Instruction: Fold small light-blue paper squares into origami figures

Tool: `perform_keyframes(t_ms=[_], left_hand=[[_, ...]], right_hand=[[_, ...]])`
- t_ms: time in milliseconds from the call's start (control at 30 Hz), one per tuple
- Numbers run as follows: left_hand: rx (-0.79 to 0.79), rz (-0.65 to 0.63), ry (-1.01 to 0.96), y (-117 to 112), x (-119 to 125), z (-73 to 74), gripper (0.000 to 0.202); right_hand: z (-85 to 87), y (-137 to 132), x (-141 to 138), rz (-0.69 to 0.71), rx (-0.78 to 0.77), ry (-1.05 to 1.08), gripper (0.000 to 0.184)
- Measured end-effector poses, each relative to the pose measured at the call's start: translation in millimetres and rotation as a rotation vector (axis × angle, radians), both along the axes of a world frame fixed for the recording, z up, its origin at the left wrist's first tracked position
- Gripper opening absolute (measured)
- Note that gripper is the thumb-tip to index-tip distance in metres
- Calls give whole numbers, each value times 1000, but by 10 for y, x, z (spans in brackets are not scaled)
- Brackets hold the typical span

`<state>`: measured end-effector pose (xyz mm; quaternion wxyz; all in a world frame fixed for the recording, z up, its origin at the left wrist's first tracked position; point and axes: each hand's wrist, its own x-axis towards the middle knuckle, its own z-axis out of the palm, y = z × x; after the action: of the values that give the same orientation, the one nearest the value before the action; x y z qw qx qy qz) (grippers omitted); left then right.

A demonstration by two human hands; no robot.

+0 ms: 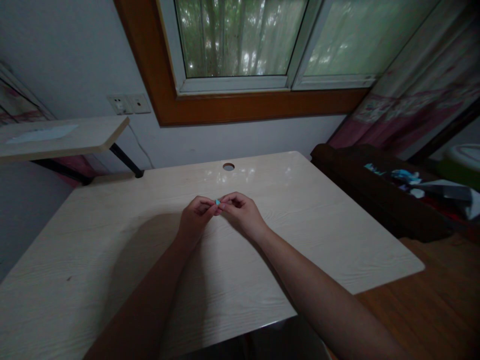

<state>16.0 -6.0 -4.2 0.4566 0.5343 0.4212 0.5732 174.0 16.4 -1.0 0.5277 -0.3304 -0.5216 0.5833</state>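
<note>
Between my fingertips, over the middle of the pale wooden table (318, 225), is a small light-blue piece (217, 202). It is too small and too much covered by fingers for me to tell its kind. My left hand (195, 215) pinches it from the left with thumb and forefinger. From the right, the thumb and forefinger of my right hand (243, 210) close on the same piece. The fingertips of both hands meet around it. Most of the piece is hidden.
A raised shelf (63, 137) on black legs stands at the table's back left. Near the back edge is a round cable hole (228, 167). Wall sockets (129, 104) and a window (240, 40) are behind. A dark brown sofa (375, 190) with items on it stands at right.
</note>
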Motion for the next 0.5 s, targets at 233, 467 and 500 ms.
perform_keyframes(t_ms=[233,467,500], left_hand=[[-13,-2,-17,-8,9,28,26],[4,-1,-2,8,1,0,23],[1,1,3,10,1,-3,23]], right_hand=[[-21,20,-9,11,-19,5,23],[-30,15,-13,18,-16,23,26],[-36,16,-14,18,-18,26,26]])
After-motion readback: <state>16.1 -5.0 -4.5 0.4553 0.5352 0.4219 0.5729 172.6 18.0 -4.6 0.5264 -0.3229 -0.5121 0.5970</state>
